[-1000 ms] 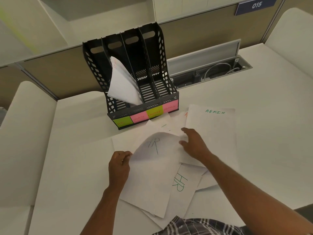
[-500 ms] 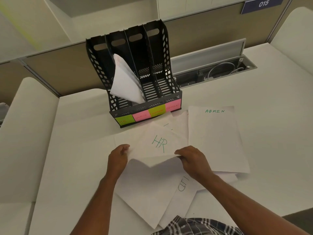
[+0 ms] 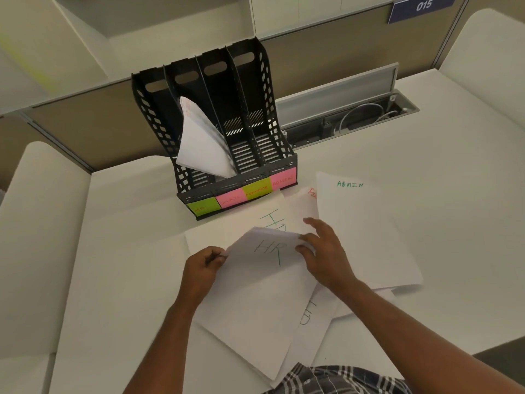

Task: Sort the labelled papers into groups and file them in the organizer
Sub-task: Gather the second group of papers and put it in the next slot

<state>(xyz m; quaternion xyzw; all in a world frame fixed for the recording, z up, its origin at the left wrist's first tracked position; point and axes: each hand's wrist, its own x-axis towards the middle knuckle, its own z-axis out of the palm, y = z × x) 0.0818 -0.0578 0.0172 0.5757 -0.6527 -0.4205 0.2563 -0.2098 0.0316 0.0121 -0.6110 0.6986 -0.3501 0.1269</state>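
Observation:
A black organizer with several slots stands at the back of the desk, sticky labels along its front, and curled papers lean in its second slot. White sheets lie spread in front of it. My left hand pinches the left corner of a sheet marked HR. My right hand grips that sheet's upper right edge. Under it lies another HR sheet. A sheet marked ADMIN lies to the right.
The white desk extends left and right. An open cable tray with wires sits behind the organizer to the right. More sheets lie under the held one near my body. A partition wall runs behind.
Both hands took an HR sheet, lifted it, and now lay it toward another HR sheet. The right hand shifted up to the sheet's top edge. The camera moved slightly.

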